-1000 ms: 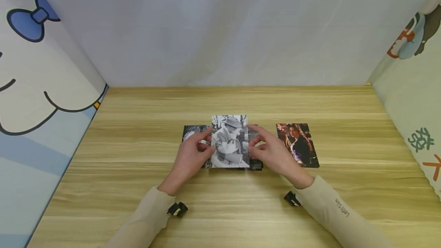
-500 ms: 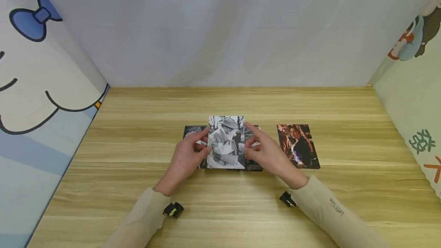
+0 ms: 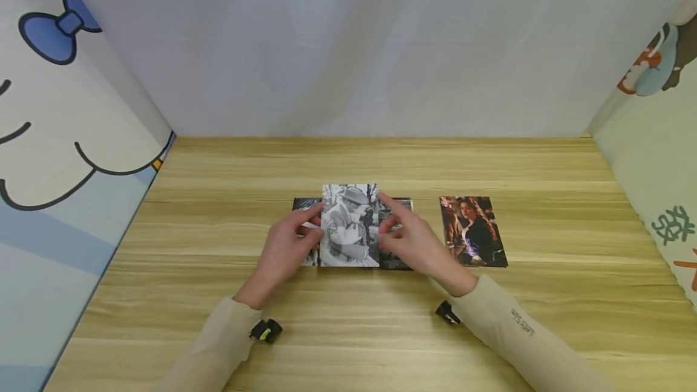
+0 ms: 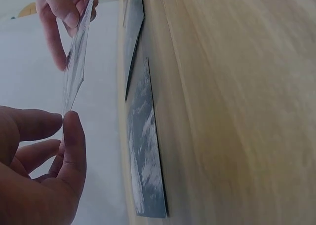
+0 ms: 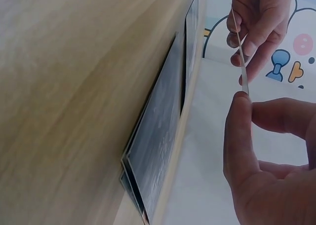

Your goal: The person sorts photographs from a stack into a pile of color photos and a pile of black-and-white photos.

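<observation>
Both hands hold a black-and-white photo [image 3: 348,225] just above the wooden table [image 3: 348,331]. My left hand [image 3: 311,225] pinches its left edge and my right hand [image 3: 385,222] pinches its right edge. In the left wrist view the photo [image 4: 76,62] shows edge-on, between the thumb and fingers of my left hand [image 4: 64,120]. The right wrist view has the same photo [image 5: 239,52] edge-on in my right hand [image 5: 248,102]. Under it, dark photos [image 3: 402,207] lie flat on the table, partly hidden. They also show as the flat prints [image 4: 143,146] and as a small stack [image 5: 163,136].
A colour portrait photo [image 3: 472,231] lies flat to the right of the hands. Cartoon-printed panels stand at the left [image 3: 65,138] and right [image 3: 653,138], with a plain white backdrop [image 3: 370,47] behind. Bare wood shows in front of and behind the photos.
Both hands have carried the black-and-white photo a little to the left, uncovering more of the dark photo on the right. The colour portrait has not moved.
</observation>
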